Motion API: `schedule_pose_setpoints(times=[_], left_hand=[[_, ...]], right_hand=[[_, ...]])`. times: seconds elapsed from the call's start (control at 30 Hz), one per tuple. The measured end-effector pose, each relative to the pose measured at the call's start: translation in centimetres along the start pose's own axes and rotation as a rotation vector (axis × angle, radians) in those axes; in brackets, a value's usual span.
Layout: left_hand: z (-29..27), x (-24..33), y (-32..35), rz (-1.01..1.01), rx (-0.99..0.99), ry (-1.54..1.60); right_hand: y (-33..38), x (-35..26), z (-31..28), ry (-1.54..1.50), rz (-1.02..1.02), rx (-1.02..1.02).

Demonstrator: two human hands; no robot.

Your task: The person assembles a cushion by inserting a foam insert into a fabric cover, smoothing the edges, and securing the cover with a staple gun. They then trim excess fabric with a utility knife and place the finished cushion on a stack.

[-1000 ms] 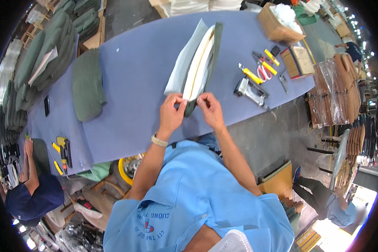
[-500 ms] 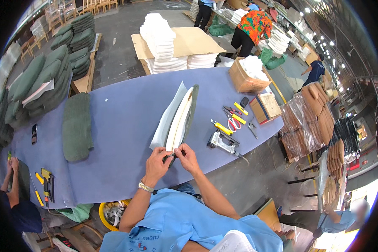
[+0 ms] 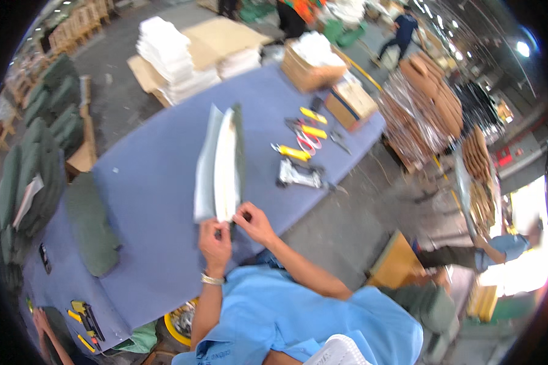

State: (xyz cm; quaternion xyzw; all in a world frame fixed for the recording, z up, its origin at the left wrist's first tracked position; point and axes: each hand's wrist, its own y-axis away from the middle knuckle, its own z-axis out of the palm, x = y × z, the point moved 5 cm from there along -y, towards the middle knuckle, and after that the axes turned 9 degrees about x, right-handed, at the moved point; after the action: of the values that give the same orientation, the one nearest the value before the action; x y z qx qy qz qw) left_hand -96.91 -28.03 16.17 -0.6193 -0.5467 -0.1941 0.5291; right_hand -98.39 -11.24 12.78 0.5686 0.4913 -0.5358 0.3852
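A long cushion piece (image 3: 220, 164), white foam in a grey-green cover, lies lengthwise on the blue table (image 3: 146, 182), its near end at the table's front edge. My left hand (image 3: 215, 239) pinches that near end from the left. My right hand (image 3: 255, 224) grips the same end from the right, fingers bent on the cover. The two hands almost touch.
A finished dark green cushion (image 3: 91, 225) lies at the left of the table. A metal staple gun (image 3: 298, 175), yellow-handled tools (image 3: 293, 152) and scissors sit to the right, with cardboard boxes (image 3: 310, 67) behind. Stacked white foam (image 3: 170, 58) lies beyond. Another person's hand (image 3: 39, 319) shows lower left.
The view has swung, so the table and cushion piece now sit more upright and central. Both hands stay on the piece's near end, closer together than a second ago.
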Motion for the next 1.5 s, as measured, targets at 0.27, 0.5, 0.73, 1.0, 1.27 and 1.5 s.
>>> schedule_pose_setpoints(times=[0.27, 0.5, 0.73, 1.0, 1.27, 1.5], left_hand=[[0.5, 0.7, 0.3, -0.243, 0.021, 0.056], [0.1, 1.5, 0.0, -0.234, 0.081, -0.077], [0.8, 4.2, -0.4, -0.484, 0.135, -0.131], [1.1, 2.4, 1.4, -0.614, 0.303, -0.109], [-1.8, 2.7, 0.3, -0.580, 0.143, -0.178], [-2.8, -0.4, -2.1, -0.313, 0.128, -0.052]], right_hand=[[-2.7, -0.4, -1.1, -0.458, 0.345, -0.249], [-14.8, 2.9, -12.8, 0.255, 0.207, -0.210], [-25.8, 25.4, -32.2, 0.508, -0.038, -0.116], [-32.7, 26.2, -28.0, 1.027, 0.036, -0.422], [-32.2, 16.9, -24.6, 0.180, 0.195, 0.009], [-15.3, 7.4, -12.0, -0.217, 0.456, 0.068]])
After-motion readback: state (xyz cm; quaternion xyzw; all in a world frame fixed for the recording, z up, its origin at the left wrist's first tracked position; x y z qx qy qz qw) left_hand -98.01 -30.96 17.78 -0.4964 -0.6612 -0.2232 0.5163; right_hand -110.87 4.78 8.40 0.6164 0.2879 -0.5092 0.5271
